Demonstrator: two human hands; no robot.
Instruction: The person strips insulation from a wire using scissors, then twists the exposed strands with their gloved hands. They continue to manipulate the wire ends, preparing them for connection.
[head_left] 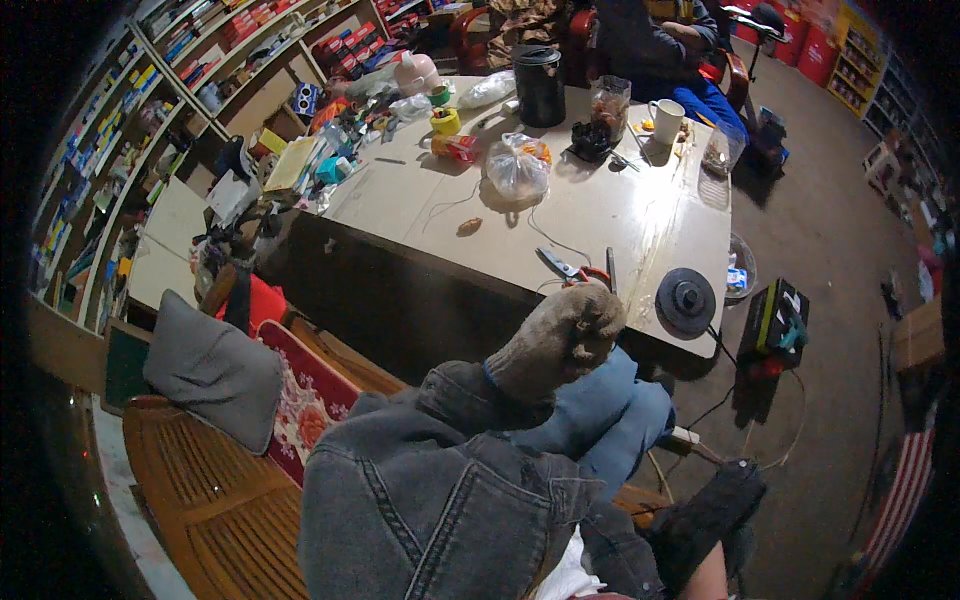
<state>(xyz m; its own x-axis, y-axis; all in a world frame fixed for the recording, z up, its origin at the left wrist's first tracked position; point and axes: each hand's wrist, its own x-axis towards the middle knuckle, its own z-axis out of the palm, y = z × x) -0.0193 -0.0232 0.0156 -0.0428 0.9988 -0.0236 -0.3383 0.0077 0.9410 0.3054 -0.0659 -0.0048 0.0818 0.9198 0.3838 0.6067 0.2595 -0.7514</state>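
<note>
While the left hand (560, 335) is hovering tightly fisted, holding nothing visible, a careless swing could be knocking the red-handled tool (573, 271) off the desk (385, 203).

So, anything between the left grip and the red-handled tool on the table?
Nothing visible. The gloved left grip is curled at the near edge of the table, with the red-handled tool just beyond. The glove may hide part of the handles; can't tell if they touch.
</note>
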